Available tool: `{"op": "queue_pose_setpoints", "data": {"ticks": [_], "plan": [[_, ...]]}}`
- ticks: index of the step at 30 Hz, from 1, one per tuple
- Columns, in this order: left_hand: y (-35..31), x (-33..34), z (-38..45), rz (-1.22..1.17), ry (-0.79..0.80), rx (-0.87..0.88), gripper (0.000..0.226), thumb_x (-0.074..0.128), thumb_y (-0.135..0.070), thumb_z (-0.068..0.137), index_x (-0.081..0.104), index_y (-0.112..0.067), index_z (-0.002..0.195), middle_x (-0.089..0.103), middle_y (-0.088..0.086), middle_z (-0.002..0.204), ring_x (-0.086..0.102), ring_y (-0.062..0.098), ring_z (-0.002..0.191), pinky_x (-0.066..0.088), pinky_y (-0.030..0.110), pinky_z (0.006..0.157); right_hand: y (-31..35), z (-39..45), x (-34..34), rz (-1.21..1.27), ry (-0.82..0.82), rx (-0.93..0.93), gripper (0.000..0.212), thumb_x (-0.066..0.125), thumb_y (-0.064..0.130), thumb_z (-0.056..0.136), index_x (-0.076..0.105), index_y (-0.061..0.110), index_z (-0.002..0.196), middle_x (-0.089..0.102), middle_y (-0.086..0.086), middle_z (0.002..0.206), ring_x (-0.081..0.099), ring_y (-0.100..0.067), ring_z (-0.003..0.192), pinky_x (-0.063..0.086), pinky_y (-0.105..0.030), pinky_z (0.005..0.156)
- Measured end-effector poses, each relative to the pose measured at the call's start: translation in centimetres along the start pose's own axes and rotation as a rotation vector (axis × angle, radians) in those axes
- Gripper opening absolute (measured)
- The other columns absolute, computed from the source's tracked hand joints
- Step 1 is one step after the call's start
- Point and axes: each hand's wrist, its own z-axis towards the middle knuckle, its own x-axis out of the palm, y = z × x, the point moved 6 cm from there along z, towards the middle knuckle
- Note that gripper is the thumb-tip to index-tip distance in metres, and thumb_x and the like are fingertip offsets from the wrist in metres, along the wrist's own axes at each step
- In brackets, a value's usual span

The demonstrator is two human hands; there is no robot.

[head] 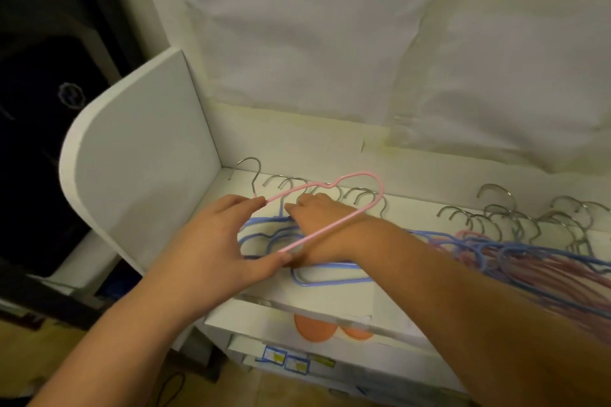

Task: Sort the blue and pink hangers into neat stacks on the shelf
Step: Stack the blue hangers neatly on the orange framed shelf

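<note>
One pink hanger [334, 221] pinched in left grip [211, 241], above blue hangers [330, 277]

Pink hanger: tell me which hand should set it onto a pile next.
Left, probably. The left hand already pinches the pink hanger at two points, while the right hand is reaching through its loop onto the blue hangers.

White shelf [330, 304]: blue hangers [330, 277] left; mixed blue-pink pile [529, 258] right.
</note>
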Motion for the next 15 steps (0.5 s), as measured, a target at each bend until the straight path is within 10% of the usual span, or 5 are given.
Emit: {"op": "queue_pose_setpoints", "data": {"ticks": [6, 15], "plan": [[0.4, -0.8, -0.5, -0.035, 0.005, -0.003, 0.079, 0.058, -0.075, 0.062, 0.051, -0.039, 0.132, 0.047, -0.028, 0.11, 0.051, -0.004, 0.1, 0.044, 0.015, 0.08, 0.1, 0.3, -0.6, 0.013, 0.017, 0.037, 0.058, 0.065, 0.072, 0.061, 0.057, 0.023, 0.091, 0.05, 0.002, 0.09, 0.053, -0.018, 0.083, 0.053, -0.035, 0.071], [0.9, -1.3, -0.9, -0.038, -0.011, -0.014, 0.088, 0.057, -0.08, 0.06, 0.048, -0.038, 0.137, 0.046, -0.028, 0.117, 0.051, -0.002, 0.105, 0.045, 0.017, 0.085, 0.3, 0.5, -0.4, 0.013, -0.082, 0.058, 0.09, 0.067, 0.077, 0.057, 0.047, 0.021, 0.124, 0.046, -0.002, 0.12, 0.044, -0.023, 0.112, 0.046, -0.039, 0.095]]}}
